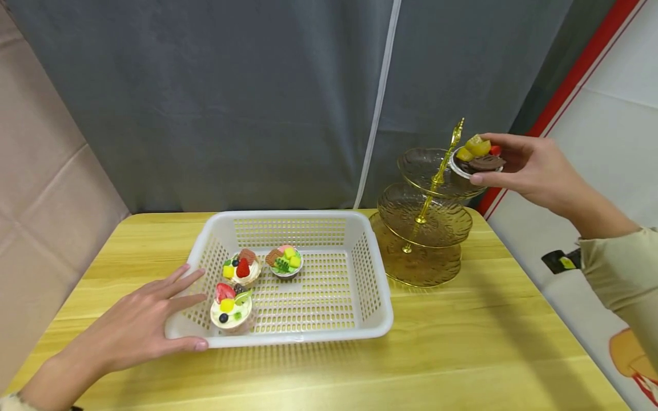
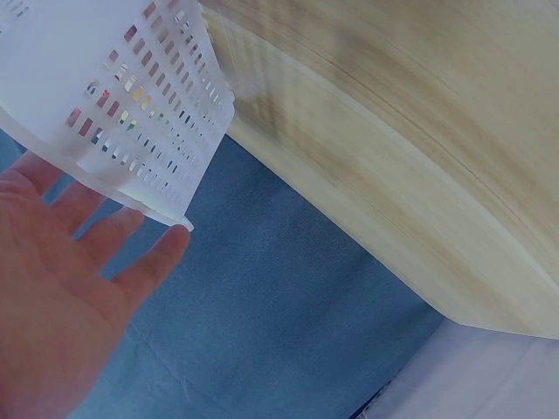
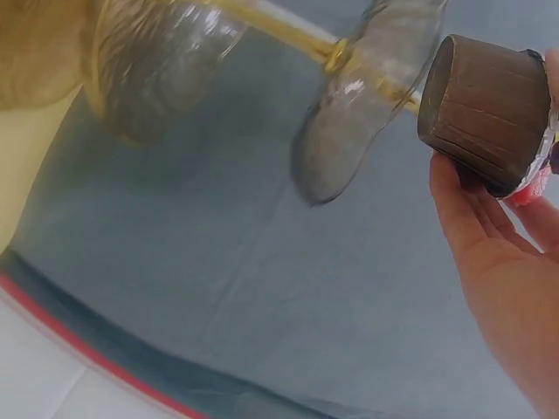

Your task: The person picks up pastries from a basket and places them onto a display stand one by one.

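A brown cupcake with chocolate-coloured cream, yellow fruit pieces and a red piece (image 1: 480, 162) is held in the air at the top tier of a three-tiered amber glass stand with a gilt central stem (image 1: 424, 268). The right hand (image 1: 540, 171) pinches it between thumb and fingers. The right wrist view shows its pleated brown cup tilted sideways in that picture, the base towards the stem; whether the cup touches the top tier cannot be told.

Left of the stand, on a pale yellow wood-grain table (image 1: 462, 354), sits a white perforated plastic basket (image 1: 298, 338). Three cupcakes lie in its left half: a cream-topped one with a strawberry and a biscuit (image 1: 243, 268); nearer the front, a cream-topped one with a red fruit slice and a dark berry (image 1: 231, 311); and, right of the rear one, a dark-cupped one with yellow cubes and a green leaf (image 1: 285, 262).

The left hand (image 1: 149, 319), fingers spread, touches the basket's left end, with the thumb at the near corner. Behind the table hangs a dark grey curtain (image 1: 257, 114) with a pale vertical strip (image 1: 380, 97).
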Available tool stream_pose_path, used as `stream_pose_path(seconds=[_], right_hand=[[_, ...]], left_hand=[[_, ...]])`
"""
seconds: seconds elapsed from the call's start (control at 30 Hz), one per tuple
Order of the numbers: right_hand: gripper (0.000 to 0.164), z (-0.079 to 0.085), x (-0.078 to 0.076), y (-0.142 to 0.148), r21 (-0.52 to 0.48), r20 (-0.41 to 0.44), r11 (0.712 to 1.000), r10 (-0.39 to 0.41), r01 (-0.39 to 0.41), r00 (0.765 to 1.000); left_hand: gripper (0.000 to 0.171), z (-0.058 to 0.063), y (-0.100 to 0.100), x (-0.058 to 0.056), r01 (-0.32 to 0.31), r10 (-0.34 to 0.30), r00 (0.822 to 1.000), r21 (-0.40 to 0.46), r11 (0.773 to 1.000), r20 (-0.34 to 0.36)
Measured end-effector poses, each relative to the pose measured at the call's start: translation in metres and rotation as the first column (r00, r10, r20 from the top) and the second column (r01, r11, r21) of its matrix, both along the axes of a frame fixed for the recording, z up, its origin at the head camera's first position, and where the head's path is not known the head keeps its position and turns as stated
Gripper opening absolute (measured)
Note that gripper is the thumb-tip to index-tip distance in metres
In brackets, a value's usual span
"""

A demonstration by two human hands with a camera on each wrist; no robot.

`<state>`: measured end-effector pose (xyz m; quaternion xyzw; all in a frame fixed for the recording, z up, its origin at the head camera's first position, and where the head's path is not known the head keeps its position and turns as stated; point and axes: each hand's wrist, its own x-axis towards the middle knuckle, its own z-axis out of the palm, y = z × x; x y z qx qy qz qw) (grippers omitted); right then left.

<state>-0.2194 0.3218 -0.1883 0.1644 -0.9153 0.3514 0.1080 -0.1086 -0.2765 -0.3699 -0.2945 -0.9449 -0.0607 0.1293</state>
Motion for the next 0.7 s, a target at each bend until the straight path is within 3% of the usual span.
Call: stream_pose_path(seconds=[0.23,0.7], right_hand=[[0.074,-0.008,-0.012,0.009,0.063,0.028,0.996,-0.058,0.056,0.998],[0.076,-0.019,-0.027,0.014,0.117,0.061,0.991,-0.077,0.069,0.995]], left_hand=[[0.075,-0.001,-0.001,0.001,0.001,-0.001,1.000,0.011,1.000,-0.004],[0.075,0.000,0.001,0.002,-0.001,0.000,1.000,0.007,1.000,0.009]])
